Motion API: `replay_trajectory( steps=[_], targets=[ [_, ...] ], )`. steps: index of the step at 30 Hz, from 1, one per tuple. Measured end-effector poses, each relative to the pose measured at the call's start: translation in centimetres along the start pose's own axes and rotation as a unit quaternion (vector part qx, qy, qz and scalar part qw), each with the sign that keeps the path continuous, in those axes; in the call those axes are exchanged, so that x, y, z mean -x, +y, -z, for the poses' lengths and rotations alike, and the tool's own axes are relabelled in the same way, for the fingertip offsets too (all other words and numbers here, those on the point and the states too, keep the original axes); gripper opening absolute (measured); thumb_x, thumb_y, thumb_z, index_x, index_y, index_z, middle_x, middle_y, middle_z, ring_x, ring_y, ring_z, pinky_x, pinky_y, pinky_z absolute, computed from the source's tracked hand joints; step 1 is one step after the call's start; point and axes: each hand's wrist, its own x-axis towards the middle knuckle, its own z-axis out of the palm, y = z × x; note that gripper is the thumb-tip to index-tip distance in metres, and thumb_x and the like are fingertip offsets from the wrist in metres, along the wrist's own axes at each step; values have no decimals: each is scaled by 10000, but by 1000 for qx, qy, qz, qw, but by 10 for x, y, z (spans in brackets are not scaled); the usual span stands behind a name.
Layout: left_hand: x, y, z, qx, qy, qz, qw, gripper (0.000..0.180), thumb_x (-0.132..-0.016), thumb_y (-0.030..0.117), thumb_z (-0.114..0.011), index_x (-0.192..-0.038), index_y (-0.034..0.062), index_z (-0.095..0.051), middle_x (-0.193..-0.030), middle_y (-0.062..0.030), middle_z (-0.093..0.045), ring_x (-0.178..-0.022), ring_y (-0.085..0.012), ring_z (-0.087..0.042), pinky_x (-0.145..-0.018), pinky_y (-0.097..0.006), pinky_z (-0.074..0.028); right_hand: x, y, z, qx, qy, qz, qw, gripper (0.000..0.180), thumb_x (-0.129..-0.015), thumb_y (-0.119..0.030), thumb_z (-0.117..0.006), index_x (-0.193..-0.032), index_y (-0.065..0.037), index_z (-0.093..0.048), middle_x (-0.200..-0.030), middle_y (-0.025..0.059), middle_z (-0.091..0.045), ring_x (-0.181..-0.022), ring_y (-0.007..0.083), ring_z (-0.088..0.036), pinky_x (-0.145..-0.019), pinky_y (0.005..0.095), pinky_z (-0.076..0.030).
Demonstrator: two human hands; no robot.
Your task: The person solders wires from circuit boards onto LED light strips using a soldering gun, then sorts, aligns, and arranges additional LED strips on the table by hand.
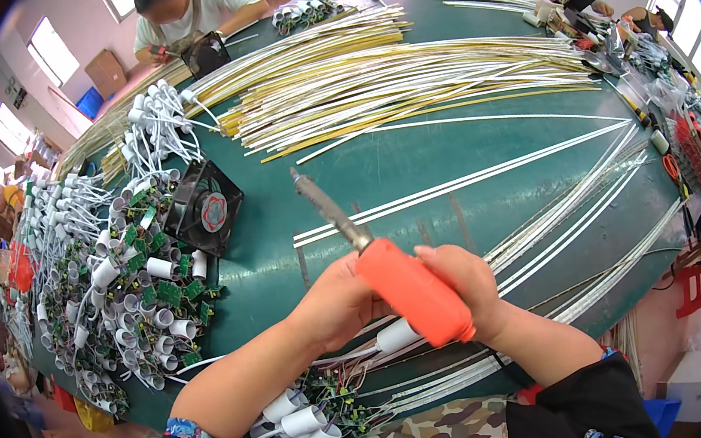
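Observation:
A soldering iron [410, 290] with a chunky red handle is held up in front of me, its grey metal barrel tilted toward the upper left. On the handle's right side my right hand [468, 285] is closed around it, thumb along the top. My left hand [338, 298] is closed against the left side near the front of the handle, its fingertips hidden behind it. Just below my hands lies a white cylindrical cap [398, 335] with wires. Beyond the iron, two white strips [450, 185] lie across the green table [357, 279].
Piled at left are white caps with green circuit boards [142, 286], beside a black fan [207, 208]. Bundles of white and yellow strips [405, 87] cover the far side. More capped boards [300, 419] sit near my lap. Co-workers [209, 6] work across the table. Tools crowd the right edge.

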Motion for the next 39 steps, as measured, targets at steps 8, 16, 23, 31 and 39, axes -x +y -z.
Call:
replay_trajectory(
  steps=[8,16,23,31,39],
  targets=[
    [6,5,-11,-136,-29,0,990,336,-923,-10,-558,-1247,-46,-480,-1155,-117,-604,-979,-151,-635,-871,-302,-532,-7,-15,3,-293,32,-355,887,170,-870,-23,-676,-1020,-19,-597,-917,18,-605,-833,103,-586,-754,277,-489],
    [5,23,-20,-235,21,-13,972,226,-830,-1,-637,-1047,15,-575,-921,-37,-600,-697,-118,-545,-634,-257,-449,-11,-13,14,-388,82,-399,827,375,-862,-57,-708,-1183,-10,-519,-918,19,-600,-827,90,-580,-756,276,-507],
    [1,17,-37,-711,62,-340,612,248,-776,52,-778,-953,39,-604,-889,-102,-563,-705,-242,-591,-595,-321,-490,-10,-13,15,-461,137,-412,774,457,-863,-65,-713,-1243,-16,-464,-919,20,-589,-802,98,-579,-681,266,-498],
    [0,23,-27,-698,103,-415,574,154,-793,-11,-745,-930,13,-681,-961,-114,-604,-780,-230,-638,-638,-322,-520,-9,-3,26,-370,121,-418,821,317,-819,-2,-707,-1069,-49,-518,-892,28,-589,-762,122,-580,-683,293,-520],
    [-6,20,-18,-359,111,-153,914,151,-937,27,-631,-1029,-5,-516,-1076,-148,-683,-956,-201,-676,-776,-328,-568,-4,-10,18,-312,94,-381,865,398,-825,-37,-732,-1176,-18,-547,-1020,55,-630,-962,133,-601,-892,319,-482]
  ],
)
